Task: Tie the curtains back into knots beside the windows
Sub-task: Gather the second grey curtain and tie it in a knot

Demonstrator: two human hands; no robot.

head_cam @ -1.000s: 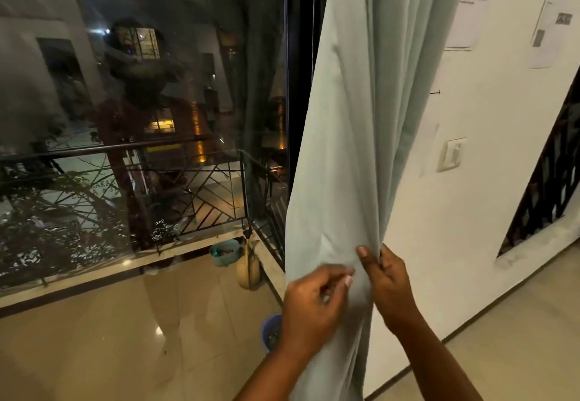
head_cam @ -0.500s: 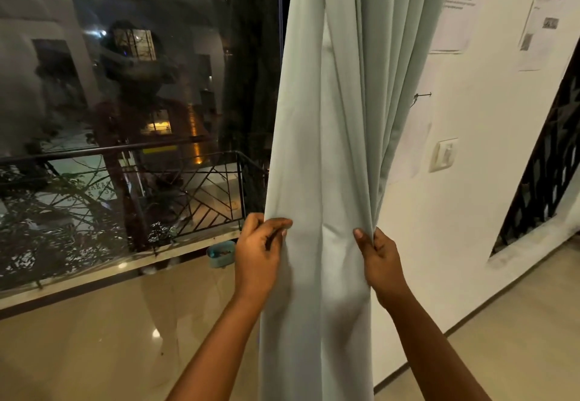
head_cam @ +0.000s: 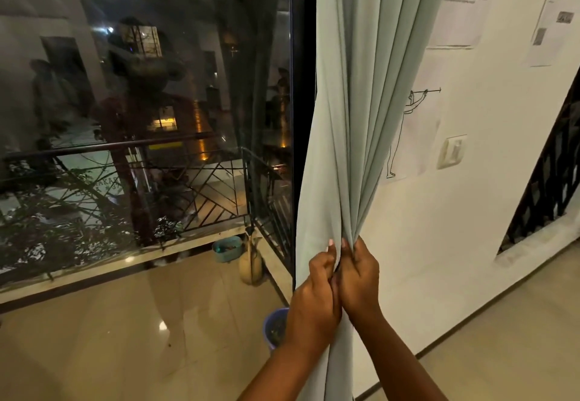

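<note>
- Pale green curtain [head_cam: 351, 118] hangs bunched in folds between the dark window [head_cam: 141, 118] and the white wall [head_cam: 455, 228].
- Left hand [head_cam: 315, 298] and right hand [head_cam: 357, 281] press together side by side, both gripping the gathered fabric low down.
- Below the hands the cloth falls straight toward the floor [head_cam: 125, 338]; no knot shows.
- Paper sheets [head_cam: 464, 2] and a switch [head_cam: 452, 152] are on the wall.
</note>
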